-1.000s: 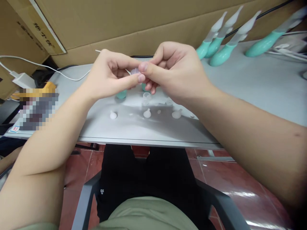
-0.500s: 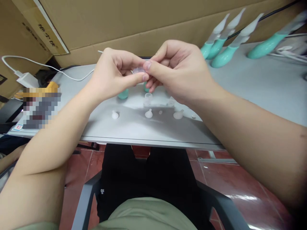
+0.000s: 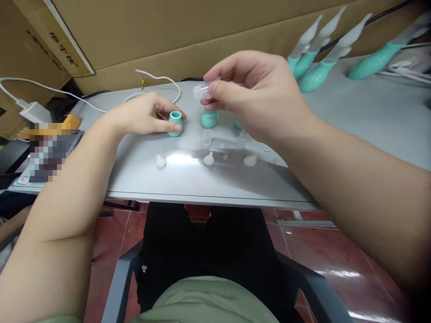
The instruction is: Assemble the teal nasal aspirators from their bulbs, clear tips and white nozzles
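Observation:
My left hand (image 3: pixel 151 117) has its thumb and fingers around a small teal squeeze bulb (image 3: pixel 175 130), which stands upright on the table with its round mouth facing up. Above the table my right hand (image 3: pixel 242 87) pinches a clear plastic tube (image 3: pixel 202 91) between thumb and fingers, its end pointing left. Under that hand stands a second teal bulb (image 3: pixel 209 119), and a third (image 3: pixel 238 124) is mostly hidden behind the hand. White soft tips (image 3: pixel 208 159), clear plastic pieces (image 3: pixel 206 138) and small white discs (image 3: pixel 225 157) lie in front.
Several assembled teal nasal aspirators (image 3: pixel 316 76) stand or lean at the back right, near cables. A white charger (image 3: pixel 35 112) with a cable and a blurred-out dark device (image 3: pixel 50 154) lie at left. Cardboard (image 3: pixel 151 40) walls the back. Another person's arm (image 3: pixel 16 224) shows at far left.
My hands have separated. My left hand has moved down and left from the clear plastic piece onto the teal bulb; my right hand keeps the clear tube, which now shows plainly.

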`<state>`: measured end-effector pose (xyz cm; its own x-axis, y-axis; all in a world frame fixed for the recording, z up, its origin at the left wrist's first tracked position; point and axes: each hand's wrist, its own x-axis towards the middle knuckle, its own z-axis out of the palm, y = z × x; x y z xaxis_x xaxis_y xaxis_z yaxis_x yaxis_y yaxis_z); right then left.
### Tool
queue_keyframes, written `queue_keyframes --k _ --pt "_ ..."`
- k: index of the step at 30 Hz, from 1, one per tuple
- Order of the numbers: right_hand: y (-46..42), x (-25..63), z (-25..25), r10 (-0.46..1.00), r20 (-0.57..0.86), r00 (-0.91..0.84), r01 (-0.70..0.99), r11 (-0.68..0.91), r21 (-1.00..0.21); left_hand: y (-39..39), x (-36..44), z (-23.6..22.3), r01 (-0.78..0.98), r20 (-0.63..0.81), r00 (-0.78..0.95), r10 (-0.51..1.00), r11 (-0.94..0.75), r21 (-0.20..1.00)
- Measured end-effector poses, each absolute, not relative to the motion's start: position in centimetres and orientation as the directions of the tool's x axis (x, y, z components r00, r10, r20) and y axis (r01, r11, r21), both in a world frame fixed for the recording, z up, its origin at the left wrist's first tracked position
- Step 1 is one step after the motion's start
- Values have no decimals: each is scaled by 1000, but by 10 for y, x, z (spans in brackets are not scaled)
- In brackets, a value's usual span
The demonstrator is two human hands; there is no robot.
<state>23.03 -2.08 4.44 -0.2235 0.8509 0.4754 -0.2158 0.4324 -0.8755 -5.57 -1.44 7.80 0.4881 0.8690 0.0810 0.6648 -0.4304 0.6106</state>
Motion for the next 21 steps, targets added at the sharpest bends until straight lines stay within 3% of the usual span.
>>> queue_keyframes --k 3,7,10,12,14,21 --pt "-21 229 45 853 466 -235 -253 409 -877 -12 -44 66 582 98 530 842 -445 680" --pt "-17 231 47 818 480 -316 -242 420 -875 -7 -30 52 381 379 423 823 -541 750" --pt "-14 233 48 793 521 -315 -245 462 -852 -6 -28 50 404 559 447 698 -715 570" --pt "-12 233 47 775 560 -292 -260 500 -826 -7 -30 53 474 597 537 595 -799 370" --pt "-12 231 47 762 588 -270 -273 525 -806 -9 -33 56 510 588 598 545 -825 245" --pt "-19 227 46 745 609 -272 -229 564 -793 -11 -27 51 486 665 558 496 -845 222"
